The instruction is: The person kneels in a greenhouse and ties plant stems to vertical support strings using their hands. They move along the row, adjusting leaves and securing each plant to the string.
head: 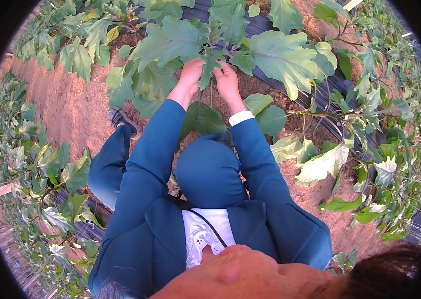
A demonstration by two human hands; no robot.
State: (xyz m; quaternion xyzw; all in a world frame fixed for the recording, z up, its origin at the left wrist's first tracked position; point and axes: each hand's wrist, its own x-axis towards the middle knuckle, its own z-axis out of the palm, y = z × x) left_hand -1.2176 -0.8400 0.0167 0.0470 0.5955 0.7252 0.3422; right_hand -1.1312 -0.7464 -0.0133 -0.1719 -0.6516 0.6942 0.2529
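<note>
Both hands reach into the middle of a leafy plant (pixel 216 31) that looks like an eggplant, with broad lobed leaves and purplish veins. My left hand (pixel 191 76) is at the left of a narrow hanging leaf (pixel 208 69), its fingertips hidden among foliage. On the other side of that leaf, my right hand (pixel 227 83) has thumb and fingers drawn close together. Whether anything is between the fingers of either hand cannot be made out. Large leaves spread to the left (pixel 171 41) and right (pixel 285 56) of the hands. Below them hang darker leaves (pixel 204 117), near my bent knee (pixel 208 172).
Black plastic mulch (pixel 270 76) covers the bed under the plants. Reddish bare soil (pixel 61 99) forms the path at left. More plants crowd the left (pixel 46 172) and right (pixel 367 123); a branch (pixel 315 113) leans toward my right arm. My shoe (pixel 124 121) rests on the soil.
</note>
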